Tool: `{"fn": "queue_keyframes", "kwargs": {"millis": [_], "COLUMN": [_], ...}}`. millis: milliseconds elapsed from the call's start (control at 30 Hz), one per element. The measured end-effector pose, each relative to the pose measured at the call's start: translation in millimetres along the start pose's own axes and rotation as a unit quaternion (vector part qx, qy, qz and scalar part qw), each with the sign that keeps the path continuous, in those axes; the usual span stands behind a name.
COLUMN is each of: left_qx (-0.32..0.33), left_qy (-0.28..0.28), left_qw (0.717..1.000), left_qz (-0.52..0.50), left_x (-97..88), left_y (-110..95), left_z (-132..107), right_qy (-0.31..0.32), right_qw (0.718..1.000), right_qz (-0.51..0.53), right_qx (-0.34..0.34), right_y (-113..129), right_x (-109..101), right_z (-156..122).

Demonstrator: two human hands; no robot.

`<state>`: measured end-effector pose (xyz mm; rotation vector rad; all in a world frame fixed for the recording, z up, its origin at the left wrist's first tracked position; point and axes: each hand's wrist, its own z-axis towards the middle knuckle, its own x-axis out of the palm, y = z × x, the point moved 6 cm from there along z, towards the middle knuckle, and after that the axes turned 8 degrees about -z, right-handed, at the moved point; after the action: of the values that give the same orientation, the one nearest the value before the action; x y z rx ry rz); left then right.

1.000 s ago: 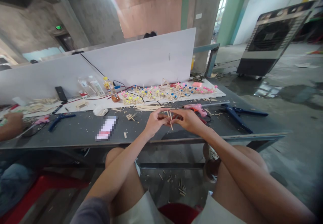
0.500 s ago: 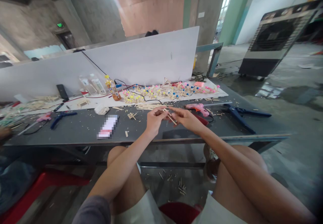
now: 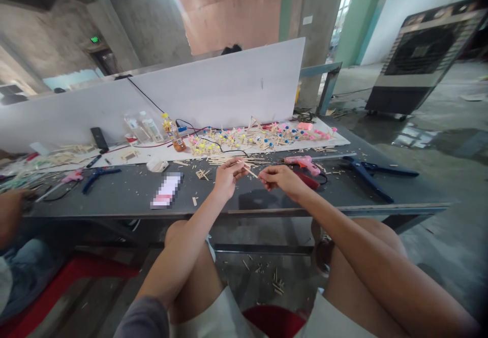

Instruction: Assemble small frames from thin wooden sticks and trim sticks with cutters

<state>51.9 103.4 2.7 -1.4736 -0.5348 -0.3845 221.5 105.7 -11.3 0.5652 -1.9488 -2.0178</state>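
Observation:
A thin wooden stick [image 3: 251,172] spans the gap between my hands, just above the dark table [image 3: 213,206]. My left hand [image 3: 227,178] is closed on its upper left end, thumb against fingers. At the other end, the fingertips of my right hand [image 3: 280,179] pinch the stick. Whether other small pieces sit in the left fingers is too small to tell. Behind the hands lies a pile of loose sticks [image 3: 229,160]. A pink glue gun [image 3: 305,164] rests right of my right hand, near a partly hidden red object [image 3: 308,180].
Stick models with coloured balls [image 3: 236,140] crowd a white board at the back. Blue-handled cutters [image 3: 369,175] lie on the right. A phone [image 3: 166,190], a small stick frame [image 3: 203,175] and a bottle [image 3: 174,133] are leftward. Another person's hand [image 3: 13,211] shows far left.
My hands have moved apart, so the stick between them shows more clearly. The other person's hand has come further into view at the left.

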Motion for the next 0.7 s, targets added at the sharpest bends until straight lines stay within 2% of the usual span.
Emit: {"fn": "queue_keyframes", "kwargs": {"millis": [133,233,267,333,400,433,467,533,600,700], "left_qx": [0.058,0.110,0.124,0.142,0.150,0.148,0.144,0.128,0.113,0.097], "left_qy": [-0.077,-0.110,-0.110,-0.095,-0.073,-0.061,-0.049,-0.030,-0.011,0.018], "left_qw": [0.994,0.982,0.979,0.977,0.975,0.975,0.976,0.977,0.980,0.985], "left_qz": [0.054,0.107,0.117,0.131,0.145,0.152,0.159,0.167,0.161,0.143], "left_x": [-26.4,-39.3,-41.1,-41.8,-40.5,-39.5,-38.6,-36.3,-32.4,-21.9], "left_y": [-18.8,-31.7,-34.6,-37.4,-36.9,-35.4,-33.4,-28.3,-23.3,-17.0], "left_z": [12.4,15.3,14.9,13.1,10.7,9.7,8.9,7.7,6.5,2.4], "right_qy": [-0.045,-0.034,-0.012,0.093,0.224,0.265,0.281,0.252,0.183,0.045], "right_qw": [0.999,0.997,0.994,0.976,0.936,0.920,0.911,0.912,0.923,0.942], "right_qz": [-0.005,-0.072,-0.109,-0.196,-0.262,-0.275,-0.282,-0.299,-0.319,-0.333], "right_qx": [-0.023,-0.012,-0.006,0.021,0.068,0.090,0.108,0.128,0.114,0.023], "right_y": [14.7,18.5,18.4,12.9,0.6,-5.4,-10.5,-17.4,-19.0,-8.0], "right_x": [-36.8,-56.7,-58.7,-51.3,-36.6,-30.9,-27.3,-26.5,-31.2,-39.6], "right_z": [-6.7,-14.3,-17.5,-25.9,-38.1,-43.4,-46.5,-45.3,-37.7,-23.8]}}
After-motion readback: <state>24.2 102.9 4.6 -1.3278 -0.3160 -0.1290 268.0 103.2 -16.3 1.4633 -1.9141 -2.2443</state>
